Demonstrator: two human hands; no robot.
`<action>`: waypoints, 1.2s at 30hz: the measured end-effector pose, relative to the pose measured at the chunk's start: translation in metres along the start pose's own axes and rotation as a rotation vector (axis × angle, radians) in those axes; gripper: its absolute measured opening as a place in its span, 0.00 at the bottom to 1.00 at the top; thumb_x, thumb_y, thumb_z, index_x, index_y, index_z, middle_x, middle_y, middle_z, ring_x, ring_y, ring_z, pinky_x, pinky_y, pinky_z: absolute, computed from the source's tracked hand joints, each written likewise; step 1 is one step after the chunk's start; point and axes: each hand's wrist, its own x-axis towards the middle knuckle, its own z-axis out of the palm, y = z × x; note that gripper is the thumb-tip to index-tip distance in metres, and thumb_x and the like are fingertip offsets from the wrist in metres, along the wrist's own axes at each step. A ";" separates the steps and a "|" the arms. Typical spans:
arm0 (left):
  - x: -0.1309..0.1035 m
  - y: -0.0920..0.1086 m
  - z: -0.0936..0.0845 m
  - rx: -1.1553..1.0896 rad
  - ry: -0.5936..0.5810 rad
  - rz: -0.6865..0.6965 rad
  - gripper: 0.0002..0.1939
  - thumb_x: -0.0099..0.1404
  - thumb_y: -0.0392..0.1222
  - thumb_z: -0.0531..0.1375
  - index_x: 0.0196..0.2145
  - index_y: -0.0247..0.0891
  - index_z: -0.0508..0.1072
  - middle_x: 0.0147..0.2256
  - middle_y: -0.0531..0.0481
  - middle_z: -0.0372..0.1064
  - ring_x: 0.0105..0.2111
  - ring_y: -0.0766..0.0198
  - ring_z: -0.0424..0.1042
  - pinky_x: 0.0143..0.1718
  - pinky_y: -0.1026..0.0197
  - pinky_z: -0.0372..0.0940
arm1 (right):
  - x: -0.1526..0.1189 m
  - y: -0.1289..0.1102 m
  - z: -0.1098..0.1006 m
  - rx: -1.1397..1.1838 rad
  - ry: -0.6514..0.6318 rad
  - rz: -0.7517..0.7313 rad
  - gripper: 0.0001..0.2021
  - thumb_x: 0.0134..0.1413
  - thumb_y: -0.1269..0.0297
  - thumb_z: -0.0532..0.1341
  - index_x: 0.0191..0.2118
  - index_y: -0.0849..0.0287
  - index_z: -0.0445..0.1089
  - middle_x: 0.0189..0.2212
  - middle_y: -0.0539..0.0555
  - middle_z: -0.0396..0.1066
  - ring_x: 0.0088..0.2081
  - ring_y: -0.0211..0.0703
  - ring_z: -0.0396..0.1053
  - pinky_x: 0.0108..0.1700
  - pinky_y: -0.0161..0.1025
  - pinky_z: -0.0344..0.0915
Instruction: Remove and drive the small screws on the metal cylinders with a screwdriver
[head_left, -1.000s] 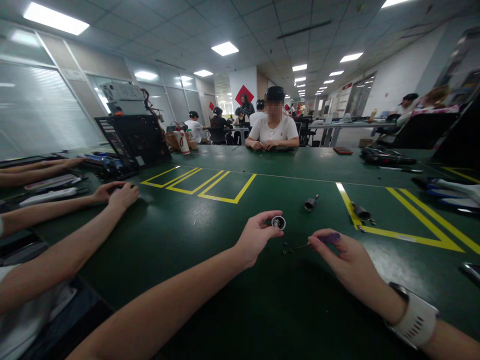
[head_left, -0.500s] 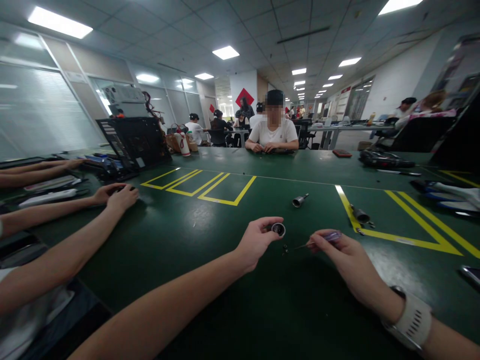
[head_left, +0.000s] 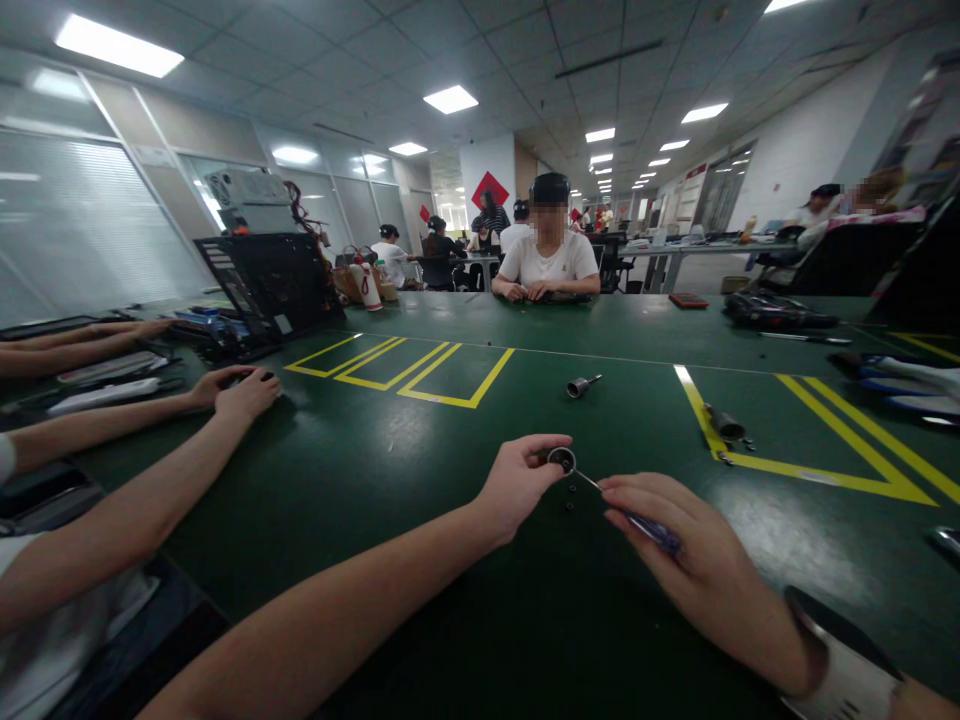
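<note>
From my head view, the left hand (head_left: 517,490) grips a metal cup (head_left: 552,457) above the green table (head_left: 420,480), its round mouth turned toward me; whatever's inside is too dim to name. The right hand (head_left: 694,555) clasps a screwdriver (head_left: 654,530), slanting up-left, tip at that mouth; contact I can't confirm. Tabletop stretches from the left hand to yellow tape (head_left: 441,400); another cup (head_left: 578,388) lies beyond, stem pointing right.
</note>
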 end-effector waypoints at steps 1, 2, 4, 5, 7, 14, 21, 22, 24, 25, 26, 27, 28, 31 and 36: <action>-0.001 0.000 0.001 0.010 0.005 0.002 0.18 0.54 0.24 0.60 0.41 0.35 0.75 0.39 0.45 0.75 0.40 0.62 0.73 0.47 0.56 0.66 | -0.001 0.000 0.001 -0.031 -0.013 -0.037 0.10 0.56 0.68 0.58 0.44 0.53 0.70 0.40 0.54 0.75 0.41 0.45 0.73 0.41 0.43 0.71; -0.001 0.001 0.001 0.017 0.010 0.002 0.17 0.54 0.24 0.60 0.41 0.34 0.75 0.38 0.45 0.75 0.39 0.62 0.73 0.46 0.57 0.67 | -0.001 -0.001 0.001 -0.055 -0.024 -0.059 0.10 0.56 0.68 0.58 0.44 0.53 0.70 0.40 0.54 0.75 0.41 0.45 0.73 0.41 0.43 0.71; -0.001 0.001 0.003 0.021 0.023 0.000 0.16 0.54 0.23 0.60 0.40 0.34 0.76 0.37 0.45 0.76 0.38 0.63 0.74 0.45 0.58 0.68 | -0.001 -0.002 0.001 -0.082 -0.036 -0.080 0.10 0.57 0.68 0.57 0.44 0.54 0.70 0.39 0.54 0.75 0.40 0.45 0.73 0.41 0.43 0.71; -0.001 0.001 0.003 0.018 0.028 -0.001 0.16 0.54 0.23 0.59 0.39 0.34 0.76 0.36 0.45 0.76 0.37 0.63 0.74 0.44 0.58 0.68 | 0.000 -0.003 0.000 -0.086 -0.041 -0.085 0.10 0.57 0.67 0.57 0.44 0.54 0.70 0.39 0.55 0.75 0.40 0.45 0.73 0.41 0.43 0.71; -0.001 0.000 0.004 0.002 0.036 -0.002 0.15 0.53 0.22 0.59 0.38 0.33 0.76 0.34 0.46 0.76 0.36 0.63 0.75 0.43 0.59 0.69 | 0.001 -0.006 -0.001 -0.093 -0.047 -0.099 0.09 0.57 0.67 0.56 0.44 0.54 0.69 0.38 0.55 0.75 0.39 0.45 0.73 0.40 0.43 0.72; 0.001 -0.003 0.003 -0.036 0.035 0.023 0.14 0.54 0.24 0.59 0.37 0.33 0.76 0.33 0.46 0.76 0.34 0.64 0.75 0.41 0.59 0.69 | 0.001 -0.014 -0.003 -0.138 -0.092 -0.143 0.10 0.57 0.69 0.56 0.45 0.56 0.68 0.38 0.56 0.75 0.39 0.45 0.72 0.41 0.44 0.71; 0.003 -0.007 0.003 -0.035 0.076 0.005 0.13 0.53 0.23 0.59 0.35 0.32 0.77 0.29 0.48 0.75 0.31 0.65 0.74 0.40 0.60 0.70 | -0.003 -0.011 0.001 -0.084 -0.009 -0.036 0.08 0.56 0.67 0.57 0.42 0.54 0.69 0.38 0.54 0.75 0.40 0.45 0.72 0.42 0.44 0.69; 0.004 -0.007 0.003 -0.037 0.087 0.002 0.13 0.53 0.23 0.59 0.34 0.32 0.77 0.29 0.48 0.75 0.31 0.65 0.74 0.41 0.59 0.70 | -0.002 -0.011 0.001 -0.054 0.027 0.030 0.07 0.57 0.65 0.57 0.41 0.54 0.70 0.37 0.54 0.75 0.39 0.45 0.72 0.41 0.43 0.70; 0.007 -0.007 0.000 -0.032 0.121 0.000 0.12 0.54 0.24 0.59 0.34 0.33 0.76 0.30 0.48 0.75 0.32 0.65 0.74 0.42 0.58 0.70 | 0.001 -0.008 0.000 0.020 0.077 0.219 0.07 0.57 0.61 0.56 0.37 0.54 0.71 0.34 0.54 0.76 0.36 0.45 0.73 0.37 0.41 0.70; 0.008 -0.007 -0.001 -0.029 0.136 0.003 0.12 0.54 0.24 0.59 0.35 0.33 0.76 0.30 0.48 0.75 0.33 0.65 0.74 0.43 0.57 0.70 | 0.003 -0.007 0.000 0.067 0.080 0.324 0.09 0.57 0.59 0.56 0.35 0.55 0.71 0.32 0.54 0.76 0.34 0.45 0.73 0.35 0.41 0.70; 0.008 -0.006 -0.002 -0.027 0.149 0.007 0.12 0.55 0.24 0.59 0.35 0.34 0.76 0.31 0.48 0.74 0.35 0.64 0.74 0.44 0.56 0.70 | 0.006 -0.005 0.001 0.118 0.075 0.421 0.10 0.56 0.57 0.56 0.34 0.55 0.71 0.30 0.54 0.76 0.32 0.45 0.73 0.33 0.40 0.70; 0.009 -0.006 -0.003 -0.026 0.156 0.009 0.12 0.55 0.24 0.59 0.35 0.34 0.76 0.33 0.48 0.74 0.36 0.64 0.73 0.45 0.55 0.70 | 0.008 -0.002 0.001 0.168 0.066 0.498 0.12 0.55 0.54 0.56 0.33 0.56 0.72 0.29 0.54 0.76 0.31 0.45 0.73 0.33 0.41 0.70; 0.009 -0.006 -0.004 -0.025 0.158 0.011 0.12 0.55 0.24 0.60 0.36 0.34 0.76 0.33 0.48 0.74 0.37 0.63 0.73 0.46 0.54 0.69 | 0.009 0.000 0.002 0.212 0.055 0.556 0.14 0.54 0.52 0.56 0.32 0.57 0.72 0.28 0.54 0.76 0.31 0.46 0.73 0.33 0.41 0.70; 0.009 -0.005 -0.004 -0.027 0.141 -0.007 0.13 0.56 0.24 0.59 0.37 0.34 0.76 0.35 0.47 0.73 0.39 0.62 0.72 0.47 0.53 0.69 | 0.012 0.004 0.002 0.282 0.038 0.647 0.17 0.50 0.49 0.58 0.32 0.58 0.72 0.27 0.55 0.76 0.31 0.48 0.73 0.35 0.44 0.69; 0.006 -0.002 -0.002 -0.026 0.136 -0.031 0.12 0.57 0.24 0.58 0.36 0.34 0.76 0.37 0.45 0.72 0.38 0.62 0.72 0.47 0.53 0.69 | 0.010 0.006 0.003 0.260 -0.008 0.658 0.16 0.52 0.50 0.56 0.32 0.58 0.72 0.28 0.55 0.76 0.32 0.48 0.73 0.36 0.44 0.69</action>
